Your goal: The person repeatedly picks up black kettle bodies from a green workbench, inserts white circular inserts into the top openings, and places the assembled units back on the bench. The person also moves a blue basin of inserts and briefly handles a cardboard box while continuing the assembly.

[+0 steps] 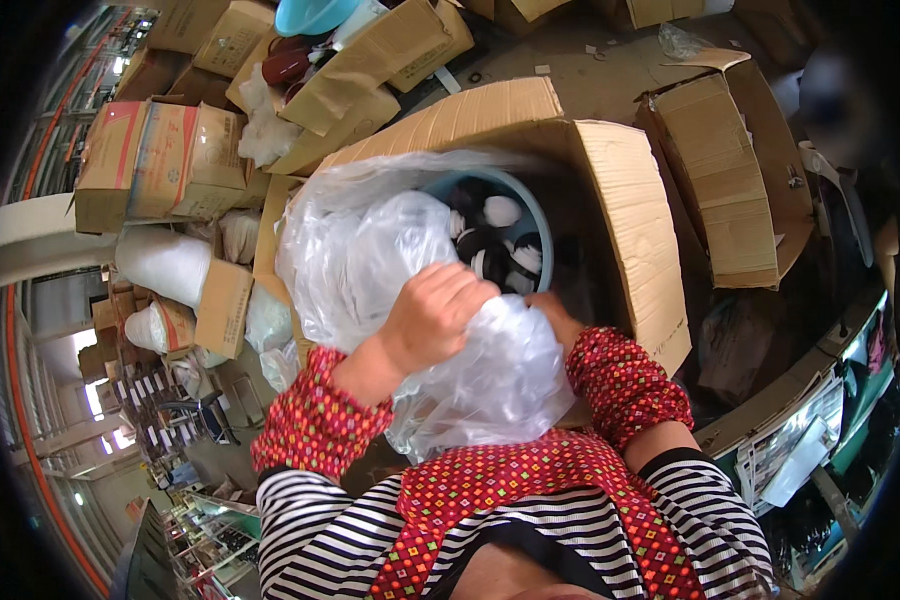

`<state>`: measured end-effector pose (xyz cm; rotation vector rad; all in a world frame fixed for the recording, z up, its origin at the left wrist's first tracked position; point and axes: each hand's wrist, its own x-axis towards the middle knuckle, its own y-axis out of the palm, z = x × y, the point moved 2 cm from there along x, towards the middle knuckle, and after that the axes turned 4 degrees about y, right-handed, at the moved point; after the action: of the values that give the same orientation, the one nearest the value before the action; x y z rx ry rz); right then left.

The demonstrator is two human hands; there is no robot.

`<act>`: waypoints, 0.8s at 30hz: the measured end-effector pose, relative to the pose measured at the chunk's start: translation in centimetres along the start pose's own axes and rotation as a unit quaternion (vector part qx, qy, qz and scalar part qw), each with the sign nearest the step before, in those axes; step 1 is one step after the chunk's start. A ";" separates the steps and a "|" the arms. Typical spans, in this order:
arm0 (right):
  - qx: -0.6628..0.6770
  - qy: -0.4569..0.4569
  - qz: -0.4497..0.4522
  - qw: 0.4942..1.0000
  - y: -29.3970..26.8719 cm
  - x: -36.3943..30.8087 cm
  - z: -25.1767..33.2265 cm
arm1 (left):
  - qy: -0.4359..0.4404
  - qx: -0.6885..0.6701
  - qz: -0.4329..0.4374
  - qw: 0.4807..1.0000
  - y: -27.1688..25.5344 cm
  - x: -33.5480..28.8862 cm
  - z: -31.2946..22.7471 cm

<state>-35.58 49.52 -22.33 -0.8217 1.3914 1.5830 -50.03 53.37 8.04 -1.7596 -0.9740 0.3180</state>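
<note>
A clear plastic bag (370,235) lines an open cardboard box (625,215) in front of me. My left hand (432,312) is closed in a fist around a bunched part of the bag. Close beside it, my right hand (560,318) grips the bag's gathered edge, its fingers partly hidden by the plastic. Loose plastic bulges between my hands and toward my body. Just beyond them, inside the box, a blue-grey round basin (536,215) holds several black and white rolled bundles (502,211); their exact kind is unclear. The bag covers the basin's left side.
Another open carton (715,170) stands to the right. On the left are stacked cartons (185,155) and white wrapped bundles (160,262). A light blue basin (310,14) sits among boxes at the far left. Papers (790,440) lie on a surface at the lower right.
</note>
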 end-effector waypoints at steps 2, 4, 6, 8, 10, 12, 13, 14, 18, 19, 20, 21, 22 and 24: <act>0.044 0.016 -0.012 0.999 -0.2 2.1 -2.0 | -0.035 -0.022 0.047 0.998 -0.1 -2.9 -0.8; 0.110 -0.008 -0.030 0.993 0.0 5.9 -3.5 | -0.034 -0.030 0.087 0.995 -1.1 -4.3 -2.2; 0.109 0.020 0.003 0.994 1.0 4.7 -3.5 | -0.105 -0.027 0.094 0.990 -2.2 -8.1 -3.3; 0.121 -0.001 0.010 0.993 1.2 2.6 -2.8 | -0.162 -0.027 0.100 0.981 -3.1 -11.5 -4.3; 0.114 -0.014 0.031 0.993 0.2 0.7 -1.2 | -0.196 -0.020 0.110 0.974 -4.3 -13.8 -4.9; 0.087 -0.011 0.058 0.994 -1.4 -1.4 -0.5 | -0.223 -0.029 0.137 0.965 -4.7 -16.4 -5.3; 0.100 -0.015 0.077 0.992 -0.3 -3.8 -0.3 | -0.231 -0.031 0.131 0.964 -5.1 -17.4 -5.8; 0.089 -0.018 0.049 0.995 0.7 -4.6 0.0 | -0.231 -0.035 0.126 0.964 -5.2 -17.8 -6.1; 0.073 -0.030 -0.007 0.997 4.4 -5.7 0.6 | -0.223 -0.001 0.120 0.967 -5.7 -19.5 -5.5; 0.073 -0.030 -0.030 0.996 4.6 -6.2 0.4 | -0.220 0.005 0.122 0.968 -6.1 -20.1 -5.4; 0.070 -0.027 -0.055 0.996 5.1 -7.0 0.1 | -0.220 0.008 0.122 0.968 -6.4 -21.0 -5.5; 0.076 -0.036 -0.057 0.995 4.8 -7.6 -0.1 | -0.219 0.011 0.123 0.968 -6.7 -21.7 -5.6; 0.071 -0.044 -0.060 0.995 4.5 -8.6 -0.1 | -0.224 0.023 0.111 0.968 -7.0 -22.4 -5.6; 0.062 -0.062 -0.070 0.994 4.6 -11.4 -0.2 | -0.232 0.045 0.086 0.968 -7.3 -24.0 -5.3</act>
<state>-34.97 47.25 -10.24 -0.7194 1.3009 1.4024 -65.29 32.96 11.03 -1.7242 -1.1118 0.9022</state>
